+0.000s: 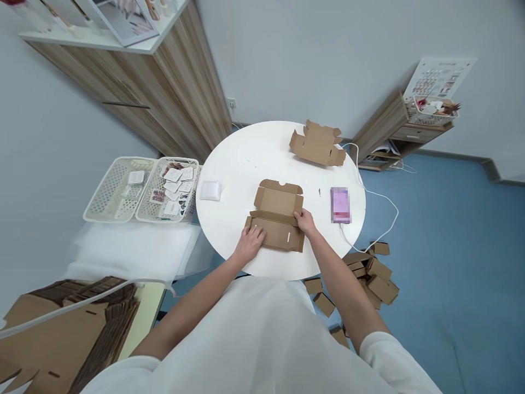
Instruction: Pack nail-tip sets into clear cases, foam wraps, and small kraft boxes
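A brown cardboard box (pixel 275 232), partly folded, lies on the white round table in front of me. Its lid panel (pixel 279 200), with a notch in the far edge, spreads away from me, and small flaps stand up along the sides. My left hand (pixel 251 243) grips the near left side, fingers bent over the edge onto the inner face; the thumb is hidden. At the right end of the fold, my right hand (pixel 305 221) pinches the side flap. Farther back at the right rests another cardboard box blank (pixel 319 143), with some flaps raised.
On the round table (pixel 233 158) lie a white packet (pixel 210 190) and a phone (pixel 340 205) with a white cable. Left stand two plastic baskets (pixel 141 213) above a stack of flat cardboard (pixel 61 328). Folded boxes (pixel 379 279) are heaped on the floor at right.
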The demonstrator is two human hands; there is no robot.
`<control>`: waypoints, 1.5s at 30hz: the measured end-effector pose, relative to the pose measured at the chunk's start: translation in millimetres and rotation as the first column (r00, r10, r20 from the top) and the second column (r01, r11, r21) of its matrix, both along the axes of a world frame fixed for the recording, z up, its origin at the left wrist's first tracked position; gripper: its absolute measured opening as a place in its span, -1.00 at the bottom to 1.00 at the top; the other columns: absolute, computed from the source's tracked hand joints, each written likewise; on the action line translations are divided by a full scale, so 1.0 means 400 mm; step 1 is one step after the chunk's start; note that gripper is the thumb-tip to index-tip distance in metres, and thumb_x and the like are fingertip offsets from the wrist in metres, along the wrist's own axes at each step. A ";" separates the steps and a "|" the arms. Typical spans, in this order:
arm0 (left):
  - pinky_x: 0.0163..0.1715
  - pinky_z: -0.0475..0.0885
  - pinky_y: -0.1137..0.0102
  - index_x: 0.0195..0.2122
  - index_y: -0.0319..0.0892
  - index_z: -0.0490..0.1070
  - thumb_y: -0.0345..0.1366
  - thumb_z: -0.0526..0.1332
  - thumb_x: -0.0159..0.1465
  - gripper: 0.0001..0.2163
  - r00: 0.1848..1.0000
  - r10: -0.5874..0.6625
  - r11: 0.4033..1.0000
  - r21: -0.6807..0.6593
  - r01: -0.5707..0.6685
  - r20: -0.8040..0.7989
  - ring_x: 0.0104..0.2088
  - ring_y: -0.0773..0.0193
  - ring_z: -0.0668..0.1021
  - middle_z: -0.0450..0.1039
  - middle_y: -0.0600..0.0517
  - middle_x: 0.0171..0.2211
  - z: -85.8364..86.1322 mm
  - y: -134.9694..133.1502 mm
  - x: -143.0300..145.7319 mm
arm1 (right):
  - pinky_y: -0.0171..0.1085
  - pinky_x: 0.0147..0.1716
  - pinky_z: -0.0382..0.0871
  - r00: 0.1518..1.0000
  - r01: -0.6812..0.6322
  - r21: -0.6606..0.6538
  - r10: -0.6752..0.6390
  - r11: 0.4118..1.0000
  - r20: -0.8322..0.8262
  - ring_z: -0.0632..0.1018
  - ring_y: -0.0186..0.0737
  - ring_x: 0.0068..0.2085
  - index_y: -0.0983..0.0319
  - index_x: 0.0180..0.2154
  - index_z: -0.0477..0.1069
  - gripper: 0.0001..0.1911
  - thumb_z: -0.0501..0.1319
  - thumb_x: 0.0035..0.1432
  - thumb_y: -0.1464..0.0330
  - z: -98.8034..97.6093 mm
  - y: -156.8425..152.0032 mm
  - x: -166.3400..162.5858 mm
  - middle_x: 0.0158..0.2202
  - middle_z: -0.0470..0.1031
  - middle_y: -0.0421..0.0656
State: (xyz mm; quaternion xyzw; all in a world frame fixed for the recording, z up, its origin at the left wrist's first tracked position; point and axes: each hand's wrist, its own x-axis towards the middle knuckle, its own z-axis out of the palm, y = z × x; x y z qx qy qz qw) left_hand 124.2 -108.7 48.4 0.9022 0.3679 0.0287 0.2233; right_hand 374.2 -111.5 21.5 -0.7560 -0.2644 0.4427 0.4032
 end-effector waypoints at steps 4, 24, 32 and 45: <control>0.14 -0.23 0.04 0.16 -0.17 0.04 -0.45 0.17 -0.03 -0.33 0.996 0.020 0.997 0.071 -0.014 -0.083 0.23 -0.02 -0.03 -0.08 -0.21 0.23 0.023 0.029 0.022 | -0.25 -0.33 0.31 0.999 -0.032 0.011 0.032 0.999 0.009 0.46 -0.21 -0.35 0.19 -0.40 0.37 -0.85 0.16 -0.11 0.31 0.012 -0.009 0.000 -0.37 0.49 -0.19; 0.13 -0.17 0.01 0.19 -0.21 -0.01 -0.29 0.29 -0.12 -0.19 0.970 -0.073 0.991 0.095 0.097 -0.230 0.23 -0.09 -0.07 0.03 -0.17 0.20 0.021 0.073 0.028 | 0.04 0.14 -0.19 0.423 -0.547 -0.286 0.554 0.787 0.717 -0.12 0.06 0.25 0.26 0.22 -0.26 0.04 0.22 -0.17 0.04 0.118 -0.118 -0.117 0.27 -0.18 0.02; 0.13 -0.16 0.00 0.20 -0.14 -0.05 -0.03 0.28 -0.08 -0.15 0.987 0.161 0.987 -0.008 -0.161 -0.020 0.23 -0.10 -0.10 -0.10 -0.16 0.24 0.013 0.023 -0.086 | 0.19 0.09 -0.29 0.233 -0.623 -0.507 0.760 0.596 0.606 -0.18 0.08 0.26 0.16 0.22 -0.37 0.15 0.31 -0.25 0.13 0.073 -0.153 -0.204 0.28 -0.23 -0.01; -0.17 0.34 0.34 -0.03 -0.29 0.26 -0.23 0.18 0.10 -0.59 0.624 0.782 0.438 -0.712 -0.550 -0.001 -0.18 0.17 0.50 0.45 -0.15 -0.18 -0.083 0.049 -0.210 | -0.02 0.18 -0.14 0.455 -0.694 -0.259 0.688 0.672 0.565 -0.25 0.02 0.27 0.22 0.23 -0.39 0.20 0.36 -0.27 0.19 0.037 -0.151 -0.242 0.28 -0.26 -0.03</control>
